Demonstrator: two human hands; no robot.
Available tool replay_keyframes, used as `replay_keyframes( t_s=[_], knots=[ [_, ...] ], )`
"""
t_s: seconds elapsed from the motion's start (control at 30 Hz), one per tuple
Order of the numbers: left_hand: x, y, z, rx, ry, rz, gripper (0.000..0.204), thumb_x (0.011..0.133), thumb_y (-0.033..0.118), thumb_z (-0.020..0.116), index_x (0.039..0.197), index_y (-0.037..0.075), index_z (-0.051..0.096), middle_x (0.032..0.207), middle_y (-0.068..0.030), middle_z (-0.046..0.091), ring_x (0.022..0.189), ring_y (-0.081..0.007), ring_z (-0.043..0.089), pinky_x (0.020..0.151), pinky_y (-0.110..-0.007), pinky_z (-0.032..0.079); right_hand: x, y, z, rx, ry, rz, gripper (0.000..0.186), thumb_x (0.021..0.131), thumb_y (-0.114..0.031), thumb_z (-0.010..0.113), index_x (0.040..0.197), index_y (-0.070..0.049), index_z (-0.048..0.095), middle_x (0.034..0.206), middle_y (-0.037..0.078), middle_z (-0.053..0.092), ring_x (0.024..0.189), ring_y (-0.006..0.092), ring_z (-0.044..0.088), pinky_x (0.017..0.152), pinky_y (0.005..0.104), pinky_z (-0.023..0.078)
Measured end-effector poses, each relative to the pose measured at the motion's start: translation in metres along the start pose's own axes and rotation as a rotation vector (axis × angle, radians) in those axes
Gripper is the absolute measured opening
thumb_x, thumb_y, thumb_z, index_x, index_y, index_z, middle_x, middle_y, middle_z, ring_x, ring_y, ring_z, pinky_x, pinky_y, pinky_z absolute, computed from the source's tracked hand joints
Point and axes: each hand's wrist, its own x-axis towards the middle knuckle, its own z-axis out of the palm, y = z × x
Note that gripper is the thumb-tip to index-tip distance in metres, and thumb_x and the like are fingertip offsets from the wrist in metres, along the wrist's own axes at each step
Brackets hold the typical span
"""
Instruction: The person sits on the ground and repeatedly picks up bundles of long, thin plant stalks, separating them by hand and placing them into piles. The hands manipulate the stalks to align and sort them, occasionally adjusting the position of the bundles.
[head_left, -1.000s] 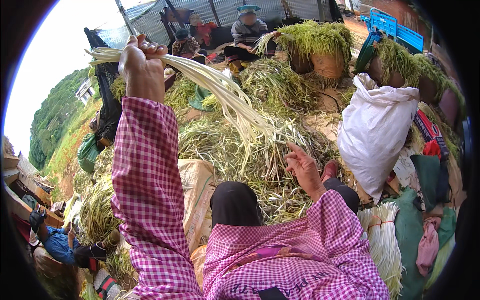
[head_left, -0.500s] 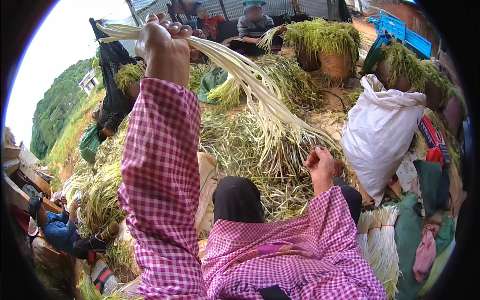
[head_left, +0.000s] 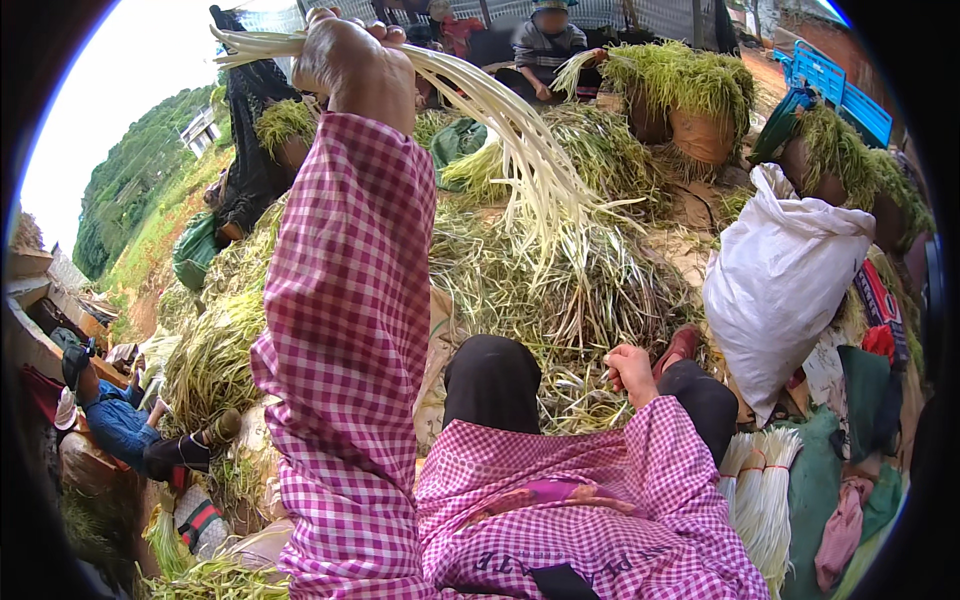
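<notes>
My left hand (head_left: 355,68) is raised high and closed round a bunch of long, pale, leek-like stalks (head_left: 525,150). Their short ends stick out to the left of the fist; the rest arches down to the right, with loose tips spreading in the air. Low down by my right knee is my right hand (head_left: 632,375), apart from the bunch, with its fingers curled together. Whether anything small is pinched in it is hidden. Beneath the hanging tips lies a wide heap of loose green and whitish stalks and leaves (head_left: 580,290).
A full white sack (head_left: 785,290) leans at the right. Tied bundles of white stalks (head_left: 768,480) lie beside my right thigh. Leaf-topped baskets (head_left: 700,130) and a blue crate (head_left: 835,90) stand farther back. One person (head_left: 548,45) sits behind the heap, another (head_left: 125,425) at the left.
My right hand has dropped down and away from the stalk tips toward my knee. The bunch in my left hand now hangs in a steeper curve, and the view has shifted slightly.
</notes>
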Motion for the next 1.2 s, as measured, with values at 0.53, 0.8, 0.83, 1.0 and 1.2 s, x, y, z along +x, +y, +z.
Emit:
replay_keyframes(
  t_s=[0.53, 0.8, 0.83, 1.0, 1.2],
  knots=[
    [0.059, 0.125, -0.244, 1.548, -0.123, 0.546, 0.019, 0.091, 0.022, 0.06, 0.082, 0.007, 0.065, 0.054, -0.0033, 0.054, 0.048, -0.0091, 0.053, 0.04, -0.026, 0.042, 0.023, 0.067, 0.012, -0.449, -0.235, 0.05, 0.026, 0.085, -0.014, 0.059, 0.106, 0.001, 0.064, 0.079, 0.004, 0.063, 0.063, 0.0099, 0.058, 0.048, 0.0258, 0.045],
    [0.082, 0.064, -0.474, 2.511, -0.255, 0.38, 0.016, 0.091, 0.014, 0.049, 0.079, 0.007, 0.059, 0.071, -0.015, 0.065, 0.069, -0.0298, 0.066, 0.059, -0.043, 0.051, 0.051, 0.141, 0.024, -0.492, -0.26, 0.379, 0.019, 0.082, -0.009, 0.057, 0.097, 0.002, 0.064, 0.073, 0.005, 0.061, 0.057, 0.0132, 0.055, 0.048, 0.0289, 0.044],
    [0.08, 0.047, -0.501, 2.535, -0.245, 0.288, 0.014, 0.09, 0.014, 0.05, 0.081, 0.007, 0.059, 0.074, -0.0154, 0.066, 0.072, -0.0309, 0.067, 0.061, -0.044, 0.052, 0.053, 0.151, 0.024, -0.525, -0.28, 0.364, 0.018, 0.082, -0.009, 0.058, 0.096, 0.001, 0.064, 0.072, 0.005, 0.06, 0.057, 0.0128, 0.055, 0.049, 0.0287, 0.044],
    [0.078, -0.027, -0.594, 2.552, -0.216, -0.059, 0.015, 0.088, 0.017, 0.052, 0.094, 0.009, 0.064, 0.084, -0.0156, 0.068, 0.081, -0.0327, 0.067, 0.07, -0.044, 0.054, 0.055, 0.183, 0.026, -0.738, -0.406, -0.032, 0.018, 0.086, -0.015, 0.058, 0.093, -0.003, 0.069, 0.074, 0.004, 0.065, 0.068, 0.0147, 0.06, 0.062, 0.0299, 0.047],
    [0.113, -0.09, -0.629, 2.522, -0.189, -0.088, 0.027, 0.083, 0.031, 0.068, 0.092, 0.006, 0.063, 0.088, -0.0154, 0.067, 0.082, -0.0326, 0.065, 0.069, -0.044, 0.05, 0.07, 0.175, 0.042, -0.603, -0.338, 0.461, 0.021, 0.086, -0.012, 0.057, 0.101, 0.001, 0.064, 0.079, 0.005, 0.063, 0.067, 0.014, 0.058, 0.057, 0.0284, 0.046]
  ],
)
